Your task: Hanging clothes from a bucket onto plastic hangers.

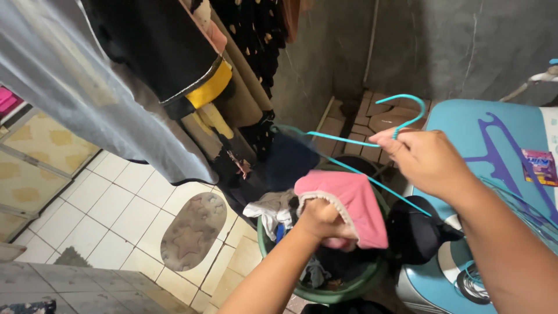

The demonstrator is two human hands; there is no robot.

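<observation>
Head view, looking down at a laundry corner. There are two hands in frame, both the person's own. The left hand (324, 220) is curled into a tight fist, gripping one pink garment (349, 204) with a pale trimmed edge, held right over the green basket (337, 291). That's one basket, low in the middle, stuffed with a jumble of clothes, a white piece (268, 212) flopping over its left rim. The right hand (421, 160) is closed around one teal wire hanger (372, 142) just below the hook, and the hook curls up on the far side of the fingers. The hanger's frame stretches left and near, passing just above the pink garment.

On the right sits a light blue washing machine lid (459, 125), with one purple plastic hanger (500, 145) lying flat on it and one small pink sachet (540, 166) beside that. A black garment (415, 232) is draped at its near left edge.

Far left, several garments hang in a row, grey (64, 75) nearest. One oval mat (193, 229) with star shapes lies on the tiled floor (110, 203).
</observation>
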